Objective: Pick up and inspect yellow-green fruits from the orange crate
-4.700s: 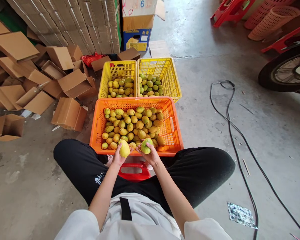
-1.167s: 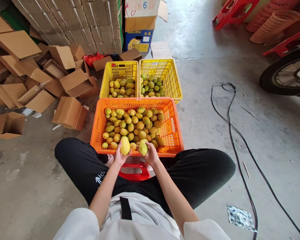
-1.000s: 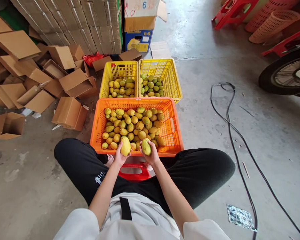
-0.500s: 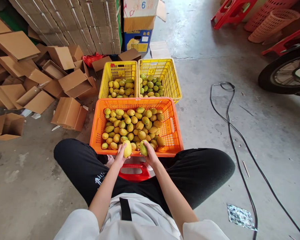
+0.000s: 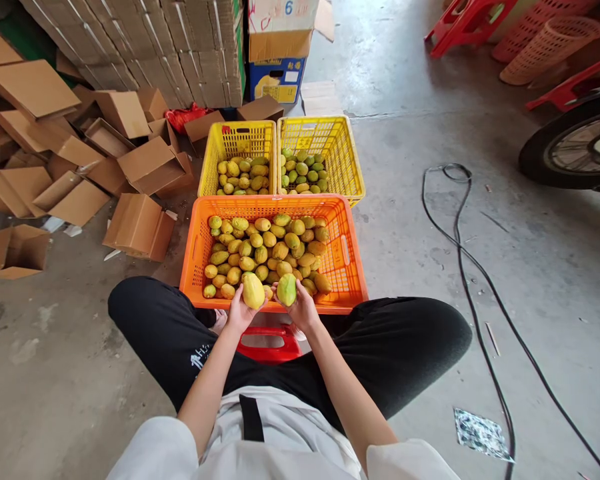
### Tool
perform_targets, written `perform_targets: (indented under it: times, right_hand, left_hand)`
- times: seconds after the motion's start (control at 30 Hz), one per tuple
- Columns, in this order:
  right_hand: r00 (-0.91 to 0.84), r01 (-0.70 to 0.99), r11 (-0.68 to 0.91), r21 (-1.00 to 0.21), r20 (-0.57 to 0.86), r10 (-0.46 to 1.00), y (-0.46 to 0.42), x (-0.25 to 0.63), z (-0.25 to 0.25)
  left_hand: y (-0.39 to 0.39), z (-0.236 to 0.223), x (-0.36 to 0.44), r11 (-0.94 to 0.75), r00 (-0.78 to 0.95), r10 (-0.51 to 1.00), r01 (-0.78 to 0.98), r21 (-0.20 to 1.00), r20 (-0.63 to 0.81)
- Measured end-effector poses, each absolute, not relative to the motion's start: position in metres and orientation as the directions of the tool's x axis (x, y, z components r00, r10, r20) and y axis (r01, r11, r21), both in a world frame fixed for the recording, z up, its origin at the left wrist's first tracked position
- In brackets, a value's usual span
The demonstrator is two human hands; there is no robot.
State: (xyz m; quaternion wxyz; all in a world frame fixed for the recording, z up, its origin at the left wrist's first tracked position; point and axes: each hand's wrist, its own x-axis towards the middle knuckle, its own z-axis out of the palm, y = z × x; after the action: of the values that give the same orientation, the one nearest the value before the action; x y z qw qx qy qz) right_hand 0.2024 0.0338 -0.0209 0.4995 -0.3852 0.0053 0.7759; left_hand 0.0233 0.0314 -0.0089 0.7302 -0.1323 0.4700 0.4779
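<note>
My left hand (image 5: 239, 313) grips a yellow mango (image 5: 253, 291) at the near edge of the orange crate (image 5: 349, 267). Beside it my right hand (image 5: 303, 309) holds a greener mango (image 5: 287, 289), fingers wrapped round it. Both fruits are held upright just above the crate's front rim. The orange crate is filled with several yellow-green mangoes. Behind it stand two yellow crates, the left one (image 5: 213, 150) with yellower fruit and the right one (image 5: 343, 153) with greener fruit.
I sit on a red stool (image 5: 266, 345) with my legs round the orange crate. Cardboard boxes (image 5: 139, 227) lie scattered at the left, stacked flat cartons (image 5: 180, 47) behind. A black cable (image 5: 460, 253) runs along the concrete floor at the right, near a wheel (image 5: 575, 150).
Both hands have kept their mangoes and turned them over in the fingers; the fruits now stand a little higher and more upright than half a second ago.
</note>
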Motion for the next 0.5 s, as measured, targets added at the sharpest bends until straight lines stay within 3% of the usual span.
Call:
perform_targets:
  times: [0.33,0.5]
  right_hand:
    - [-0.255,-0.719,-0.544,-0.433,-0.564,0.786,0.028,0.201,-0.014]
    - [-0.138,-0.685,-0.493,-0.537,-0.568,0.811,0.03,0.2,-0.016]
  left_hand:
    - [0.022,-0.028,0.021,0.593,0.166,0.663,-0.711,0.377,-0.73]
    - [0.021,-0.026,0.021,0.61,0.175,0.696,-0.656,0.445,-0.696]
